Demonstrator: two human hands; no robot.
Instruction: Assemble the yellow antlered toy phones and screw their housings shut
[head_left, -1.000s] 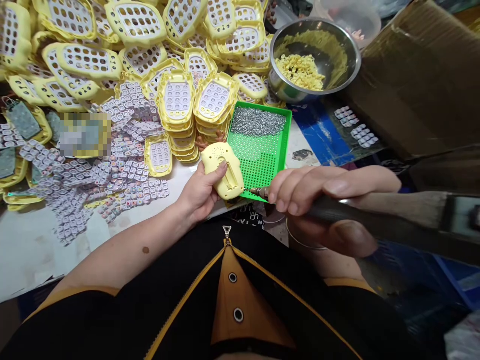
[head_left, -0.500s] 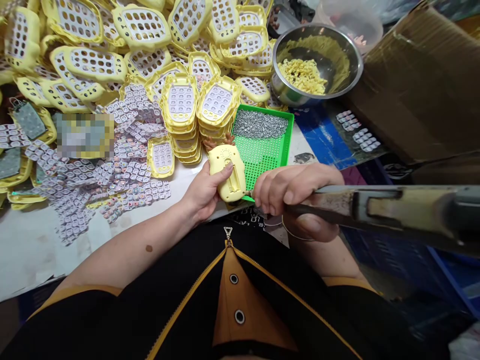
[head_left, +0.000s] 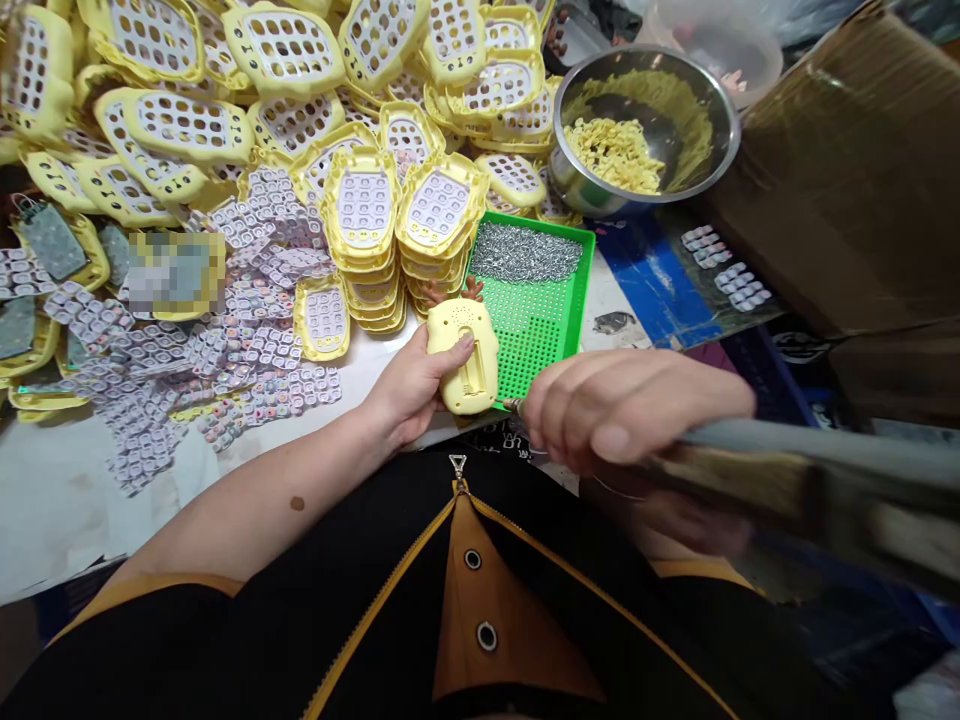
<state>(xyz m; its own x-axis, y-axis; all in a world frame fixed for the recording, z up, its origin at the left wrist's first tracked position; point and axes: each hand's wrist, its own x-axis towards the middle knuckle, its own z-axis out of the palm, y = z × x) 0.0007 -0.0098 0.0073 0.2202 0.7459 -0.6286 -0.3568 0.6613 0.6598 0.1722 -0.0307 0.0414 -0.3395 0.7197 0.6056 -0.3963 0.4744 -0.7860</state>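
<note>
My left hand (head_left: 416, 390) grips a yellow toy phone case (head_left: 472, 375) with brown antlers, its back and long battery slot facing up, thumb lying across it. My right hand (head_left: 630, 410) is wrapped round a power screwdriver (head_left: 780, 460), whose body is smeared by motion. The driver's tip (head_left: 511, 404) is beside the lower right corner of the case; whether it touches I cannot tell. Just beyond the case, a green perforated tray (head_left: 559, 335) holds a heap of small silver screws (head_left: 525, 252).
Two stacks of yellow shells with keypads (head_left: 364, 205) stand behind the tray's left side. Loose keypad sheets (head_left: 262, 290) and piled yellow shells (head_left: 187, 125) cover the left and back. A steel bowl (head_left: 720, 150) holds small yellow parts. A cardboard box (head_left: 810, 200) stands at right.
My right hand and the screwdriver have shifted right and slightly down, the tip drawing away from the case edge. The case has moved a little right and down in the view.
</note>
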